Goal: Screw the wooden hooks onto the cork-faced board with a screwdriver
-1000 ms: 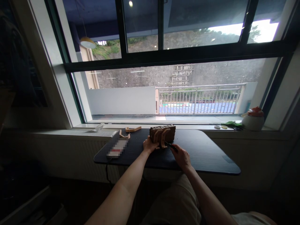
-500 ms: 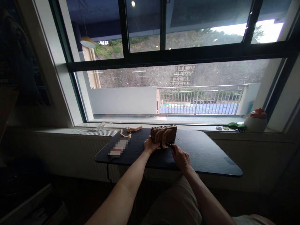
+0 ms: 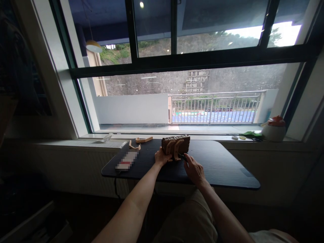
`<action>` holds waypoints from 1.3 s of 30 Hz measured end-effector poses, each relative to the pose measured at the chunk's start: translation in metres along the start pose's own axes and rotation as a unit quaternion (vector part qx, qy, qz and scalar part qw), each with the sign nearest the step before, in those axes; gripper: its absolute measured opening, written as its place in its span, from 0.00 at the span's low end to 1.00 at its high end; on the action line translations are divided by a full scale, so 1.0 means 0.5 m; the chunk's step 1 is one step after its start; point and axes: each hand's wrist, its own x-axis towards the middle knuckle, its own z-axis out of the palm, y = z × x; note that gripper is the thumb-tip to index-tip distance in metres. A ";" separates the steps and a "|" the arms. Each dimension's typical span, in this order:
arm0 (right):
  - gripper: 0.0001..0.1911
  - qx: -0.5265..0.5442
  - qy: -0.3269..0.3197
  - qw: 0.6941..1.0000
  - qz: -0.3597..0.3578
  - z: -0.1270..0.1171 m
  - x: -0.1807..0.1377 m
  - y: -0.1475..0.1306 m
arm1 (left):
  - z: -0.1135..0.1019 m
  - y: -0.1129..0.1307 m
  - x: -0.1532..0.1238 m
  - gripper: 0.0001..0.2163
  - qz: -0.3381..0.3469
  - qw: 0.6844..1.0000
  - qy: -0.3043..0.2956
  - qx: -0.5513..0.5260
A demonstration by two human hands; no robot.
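A brown, box-like wooden piece stands on the dark table, its top edge lighter and uneven. Two curved wooden brackets show against its near face. My left hand is closed at the lower left corner of the piece, around the foot of the left bracket; some fingertips are hidden. My right hand is wrapped around a slim black-handled tool, which looks like a screwdriver. The tool points left at the lower part of the right bracket. Its tip is too small to make out.
Two loose wooden brackets lie at the table's back left. A blurred-out pale flat object with a cable lies nearer. The table has rounded corners. On the windowsill stand a white pot with an orange top and small rings.
The whole view has shifted slightly. My hands, the tool and the wooden piece stay in nearly the same arrangement, with my right hand turned very slightly.
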 end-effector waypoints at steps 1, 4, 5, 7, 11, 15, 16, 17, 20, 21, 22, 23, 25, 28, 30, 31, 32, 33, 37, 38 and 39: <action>0.19 0.003 -0.002 1.000 -0.002 0.001 0.000 0.000 | 0.000 0.000 -0.001 0.26 0.001 1.000 0.001 -0.001; 0.16 0.008 -0.010 1.000 0.005 0.004 0.000 0.001 | 0.000 0.000 -0.002 0.26 0.005 1.000 0.002 -0.004; 0.15 0.008 -0.013 1.000 0.011 0.005 0.001 0.001 | -0.001 0.000 -0.002 0.26 0.006 1.000 0.002 -0.004; 0.14 0.007 -0.019 1.000 0.022 0.005 0.001 0.001 | -0.002 0.001 -0.003 0.26 0.007 1.000 0.002 -0.005; 0.13 0.004 -0.029 0.999 0.040 0.005 0.003 0.002 | -0.004 0.002 -0.002 0.26 0.006 1.000 0.002 -0.005; 0.13 0.000 -0.033 0.998 0.047 0.002 0.003 0.001 | -0.005 0.003 -0.002 0.26 0.004 1.000 0.001 -0.004; 0.12 -0.002 -0.033 0.998 0.045 0.001 0.002 0.001 | -0.005 0.003 -0.002 0.26 0.004 1.000 0.001 -0.004; 0.12 -0.004 -0.032 0.999 0.040 -0.001 0.001 -0.001 | -0.005 0.003 -0.002 0.26 0.003 1.000 0.001 -0.004; 0.13 -0.011 -0.022 0.999 0.025 -0.009 -0.002 -0.006 | -0.006 0.004 -0.003 0.26 0.002 1.000 0.000 -0.004; 0.14 -0.013 -0.018 1.000 0.021 -0.012 -0.003 -0.008 | -0.007 0.004 -0.004 0.26 0.003 1.000 0.000 -0.004; 0.15 -0.014 -0.015 1.000 0.016 -0.014 -0.003 -0.010 | -0.007 0.004 -0.005 0.26 0.003 1.000 -0.001 -0.004; 0.16 -0.014 -0.014 1.000 0.012 -0.016 -0.003 -0.012 | -0.008 0.004 -0.005 0.26 0.004 1.000 -0.002 -0.004; 0.17 -0.011 -0.014 1.000 0.006 -0.019 -0.003 -0.013 | -0.009 0.005 -0.007 0.25 0.003 1.000 -0.005 -0.002; 0.17 -0.002 -0.016 1.000 0.011 -0.017 -0.002 -0.010 | -0.010 0.008 -0.007 0.26 0.000 1.000 -0.008 -0.001; 0.17 0.003 -0.021 1.000 0.023 -0.013 -0.001 -0.004 | -0.010 0.009 -0.006 0.26 -0.002 1.000 -0.009 0.001; 0.18 0.005 -0.024 0.999 0.031 -0.010 0.000 -0.001 | -0.009 0.009 -0.006 0.27 -0.002 1.000 -0.009 0.001; 0.18 0.008 -0.027 0.999 0.038 -0.007 0.001 0.003 | -0.008 0.009 -0.005 0.27 -0.002 1.000 -0.009 0.001; 0.18 0.011 -0.030 0.998 0.045 -0.004 0.002 0.007 | -0.007 0.009 -0.005 0.27 -0.002 1.000 -0.009 0.001; 0.18 0.022 -0.038 0.997 0.064 0.003 0.007 0.019 | -0.004 0.005 -0.003 0.26 0.002 1.000 -0.006 0.001; 0.18 0.023 -0.039 0.997 0.066 0.003 0.007 0.019 | -0.003 0.005 -0.002 0.26 0.003 1.000 -0.006 0.000; 0.18 0.022 -0.040 0.997 0.066 0.002 0.006 0.019 | -0.003 0.004 -0.002 0.26 0.004 1.000 -0.005 0.001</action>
